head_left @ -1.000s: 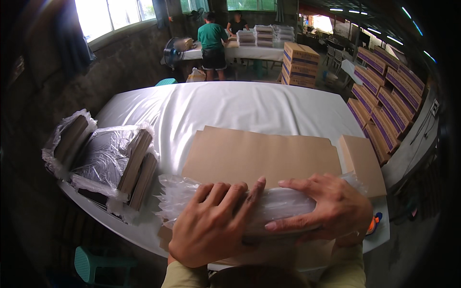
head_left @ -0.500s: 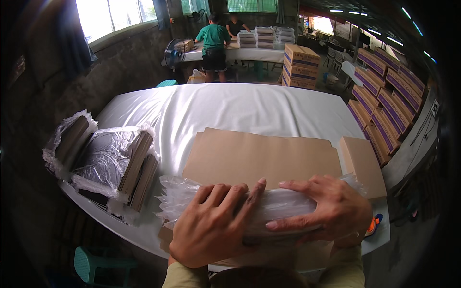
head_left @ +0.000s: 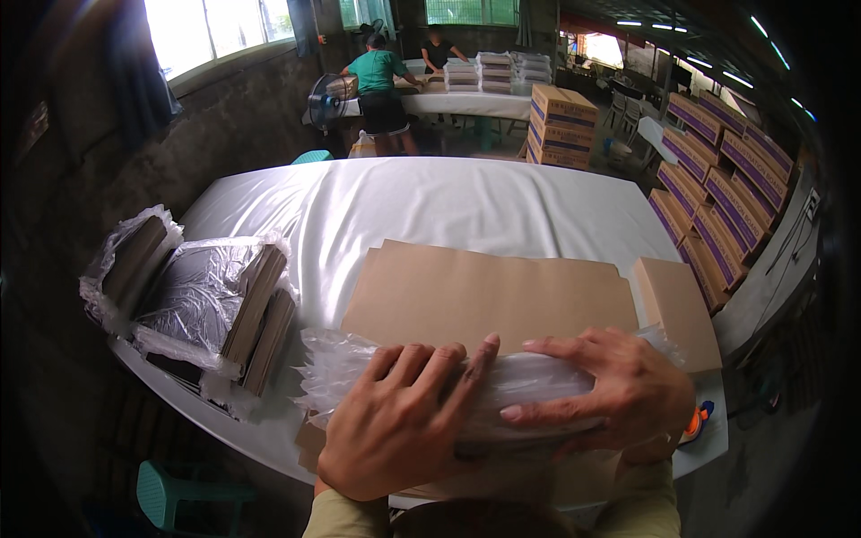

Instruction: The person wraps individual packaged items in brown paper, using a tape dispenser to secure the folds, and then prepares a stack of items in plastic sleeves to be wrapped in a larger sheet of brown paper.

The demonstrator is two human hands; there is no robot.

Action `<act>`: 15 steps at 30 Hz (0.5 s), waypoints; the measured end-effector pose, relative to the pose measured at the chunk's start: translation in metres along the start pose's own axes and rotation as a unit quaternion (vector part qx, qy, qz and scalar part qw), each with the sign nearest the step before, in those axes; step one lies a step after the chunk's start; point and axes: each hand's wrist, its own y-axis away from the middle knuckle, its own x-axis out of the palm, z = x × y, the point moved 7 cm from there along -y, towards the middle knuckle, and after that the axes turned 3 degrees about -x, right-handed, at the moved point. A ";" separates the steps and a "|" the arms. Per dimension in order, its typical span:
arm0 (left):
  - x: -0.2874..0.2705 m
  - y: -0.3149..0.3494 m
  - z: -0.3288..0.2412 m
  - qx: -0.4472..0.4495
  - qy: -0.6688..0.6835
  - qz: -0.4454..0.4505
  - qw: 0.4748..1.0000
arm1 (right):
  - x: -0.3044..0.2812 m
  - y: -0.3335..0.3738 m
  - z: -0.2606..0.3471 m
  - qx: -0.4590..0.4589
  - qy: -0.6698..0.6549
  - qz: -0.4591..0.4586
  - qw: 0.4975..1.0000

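Observation:
A bundle of clear plastic bags (head_left: 529, 377) lies across brown cardboard sheets (head_left: 489, 291) at the near side of the table. My left hand (head_left: 395, 421) grips its left part, fingers bent over the top. On the right part, my right hand (head_left: 619, 386) clasps the plastic with thumb and forefinger spread around it. Ruffled bag edges stick out past my left hand. The undersides of both hands and the lower part of the bundle are hidden.
White cloth covers the table (head_left: 430, 197). Plastic-wrapped dark boards (head_left: 206, 291) stand at left, a brown box (head_left: 673, 309) at right. An orange-and-blue object (head_left: 697, 421) lies near the right edge. Beyond are stacked cartons (head_left: 563, 125), a green stool (head_left: 166, 493) and two people at another table.
My hands and the plastic bags have barely moved. In the background, the person in green has leaned over the far table toward the left.

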 end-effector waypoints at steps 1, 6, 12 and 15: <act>0.000 0.000 0.000 0.000 0.002 -0.001 1.000 | 0.000 0.000 0.000 0.000 -0.001 -0.002 1.000; -0.001 0.002 -0.001 0.013 -0.006 0.030 0.999 | -0.001 -0.002 0.001 -0.004 -0.020 -0.009 1.000; 0.000 0.002 -0.002 0.016 -0.006 0.023 1.000 | -0.001 -0.001 0.002 0.003 -0.023 -0.004 1.000; -0.001 0.002 -0.003 0.019 -0.006 0.020 1.000 | -0.001 0.001 0.002 0.003 -0.024 -0.002 1.000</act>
